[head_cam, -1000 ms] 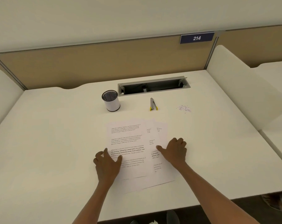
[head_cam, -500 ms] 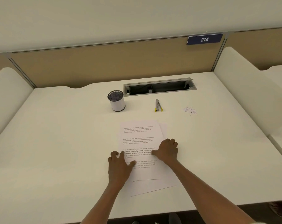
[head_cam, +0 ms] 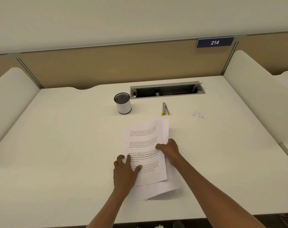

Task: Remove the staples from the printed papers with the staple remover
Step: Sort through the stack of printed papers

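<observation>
A stack of printed papers [head_cam: 144, 145] lies in the middle of the white desk [head_cam: 65, 145], the sheets overlapping unevenly. My left hand [head_cam: 125, 171] rests flat on the stack's lower left part with its fingers spread. My right hand [head_cam: 170, 149] is at the stack's right edge, thumb on top and fingers curled round the edge, which is lifted a little. The staple remover [head_cam: 165, 109], grey metal with yellow tips, lies untouched on the desk beyond the papers. No staple can be made out on the sheets.
A mesh pen cup [head_cam: 123, 103] stands behind the papers to the left. A small heap of loose staples [head_cam: 197, 115] lies at the right. An open cable slot [head_cam: 167, 90] runs along the back. White side dividers [head_cam: 255, 89] flank the desk.
The sheets, spread side by side a second ago, have been pushed together into one stack. My right hand moved left to the stack's edge and lifts it slightly.
</observation>
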Demonstrator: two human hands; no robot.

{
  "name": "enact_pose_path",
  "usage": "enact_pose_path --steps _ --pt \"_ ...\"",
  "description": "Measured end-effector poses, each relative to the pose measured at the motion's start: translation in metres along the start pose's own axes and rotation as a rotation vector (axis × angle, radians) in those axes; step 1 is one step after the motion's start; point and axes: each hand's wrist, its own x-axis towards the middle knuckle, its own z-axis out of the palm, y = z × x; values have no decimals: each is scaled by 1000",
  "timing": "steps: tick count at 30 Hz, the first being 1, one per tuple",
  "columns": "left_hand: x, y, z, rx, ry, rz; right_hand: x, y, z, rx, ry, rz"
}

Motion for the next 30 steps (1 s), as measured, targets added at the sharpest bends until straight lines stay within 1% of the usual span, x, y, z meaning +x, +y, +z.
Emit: enact_pose_path --steps 2,5,7,9,11,12,13,15,17,18,19,22,24,27,30 --pt "-1 -2 0 -11 8 8 7 4 -11 -61 29 -33" --pt "1 -3 0 -61 -2 5 13 6 -21 -222 -36 -80" --pt "7 -2 -3 -146 -11 -39 14 7 -24 -265 -35 -151" --pt "17 0 -12 -304 7 -138 12 5 -29 -221 -40 -250" --pt "32 1 -29 -548 38 -262 8 0 -36 -112 -110 -346" --pt "37 2 -42 -685 37 -281 5 -3 -40 -36 -151 -374" --pt "42 1 -54 -825 20 -241 1 -8 -45 36 -186 -393" --pt "47 4 -81 -1015 -116 -67 -6 -19 -53 149 -234 -425" --pt "50 11 -100 -1106 -239 43 -8 -29 -60 215 -243 -437" --pt "51 16 -106 -1118 -244 52 -8 -34 -61 236 -221 -436" --pt "51 23 -110 -1112 -204 56 -9 -39 -61 237 -171 -440" --pt "49 49 -110 -994 102 58 -10 -53 -53 140 92 -521" --pt "44 69 -109 -987 252 81 -17 -64 -47 150 226 -584" --pt "37 87 -108 -1049 365 87 -26 -78 -43 201 322 -650" --pt "36 92 -109 -1117 425 85 -27 -85 -44 229 337 -684"
